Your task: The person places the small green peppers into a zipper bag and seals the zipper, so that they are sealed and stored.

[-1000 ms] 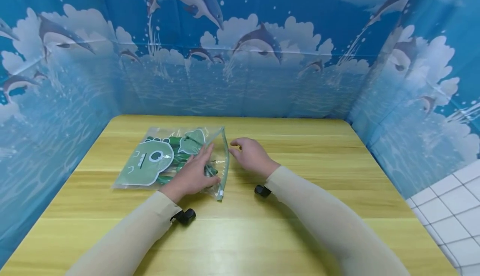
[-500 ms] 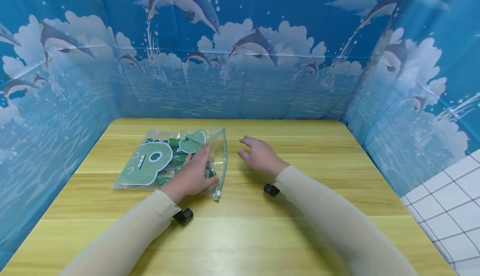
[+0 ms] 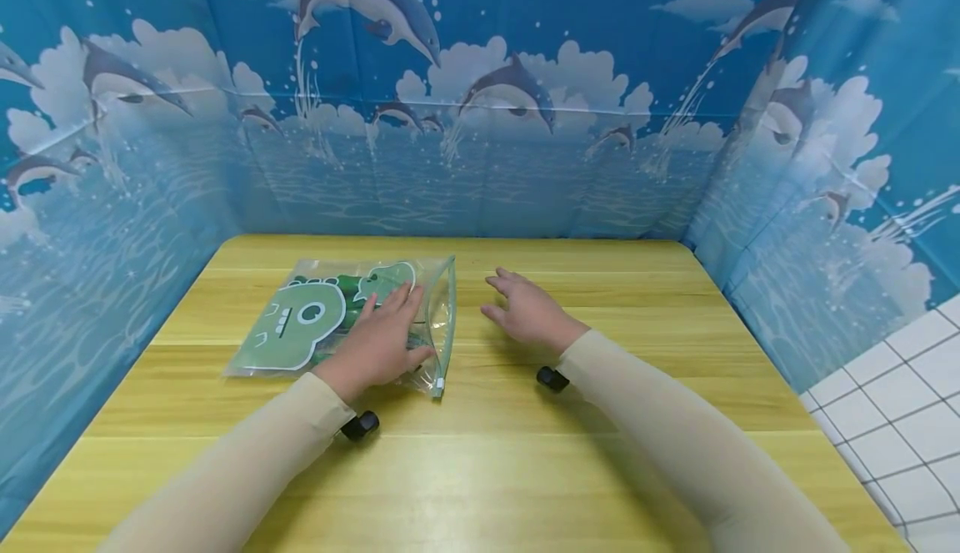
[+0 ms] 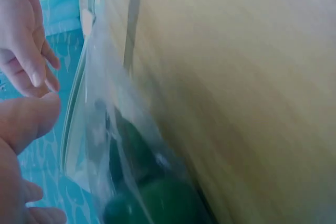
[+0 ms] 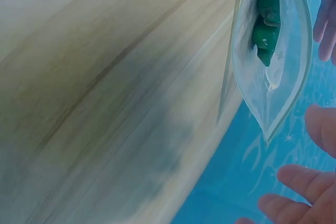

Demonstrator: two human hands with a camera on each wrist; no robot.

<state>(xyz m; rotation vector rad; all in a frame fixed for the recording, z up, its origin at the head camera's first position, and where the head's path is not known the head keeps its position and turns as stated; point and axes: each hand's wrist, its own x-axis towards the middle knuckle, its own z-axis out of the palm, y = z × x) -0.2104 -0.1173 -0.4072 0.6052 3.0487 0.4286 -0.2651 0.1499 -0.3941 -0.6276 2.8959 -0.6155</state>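
Observation:
A clear slider-zip bag (image 3: 311,319) printed with green cartoon dinosaurs lies flat on the table, its mouth facing right. Glossy green items (image 5: 268,24) show inside through the parted opening in the right wrist view. The white slider (image 3: 439,384) sits at the near end of the green zip strip. My left hand (image 3: 377,340) is over the bag's right part with fingers extended, covering some of the print. Off to the right of the mouth, my right hand (image 3: 531,313) hovers above the wood with loose fingers and nothing in its grasp.
The yellow wood-grain table (image 3: 480,470) extends around the bag. A blue dolphin-print curtain (image 3: 480,169) encloses its back and sides. White tiles (image 3: 900,419) show at the lower right. A small black camera (image 3: 360,425) is strapped at the left wrist.
My right hand has drawn back to the right from the bag's mouth, its fingers loosening. The left hand has shifted slightly left over the bag, and the mouth now gapes more roundly.

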